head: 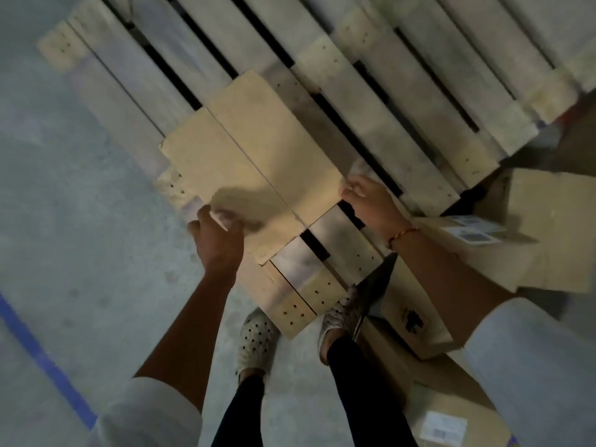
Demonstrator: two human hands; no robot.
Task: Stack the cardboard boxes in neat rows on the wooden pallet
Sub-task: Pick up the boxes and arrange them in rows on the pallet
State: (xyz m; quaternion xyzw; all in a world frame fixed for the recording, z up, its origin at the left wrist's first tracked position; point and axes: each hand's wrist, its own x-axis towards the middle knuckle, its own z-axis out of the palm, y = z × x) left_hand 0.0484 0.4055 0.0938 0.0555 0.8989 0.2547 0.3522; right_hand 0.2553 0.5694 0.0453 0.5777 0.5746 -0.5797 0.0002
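Head view, looking down. Wooden pallet [403,124] lies on a grey concrete floor [64,221], its slats running diagonally from upper left to lower right. One cardboard box [251,162] sits on the pallet at the near corner, closed top flaps facing up with the centre seam visible; its left edge reaches the pallet's left edge.

Left hand [219,240]: grip on the box's near left corner, fingers curled over the top edge, thumb toward the side. Some motion blur at the fingertips.

Right hand [367,201]: grip on the box's near right corner, fingers pinching the edge. An orange thread band sits on that wrist. Both forearms are bare, with white sleeves at the lower frame edges.

More cardboard boxes [548,230] lie on the floor to the right of the pallet, touching one another; one carries white labels, one nearer the feet has a dark printed mark. Another labelled box lies at the bottom right.

Feet in pale perforated shoes [254,340] stand at the pallet's near corner. A blue floor line [45,359] crosses the lower left
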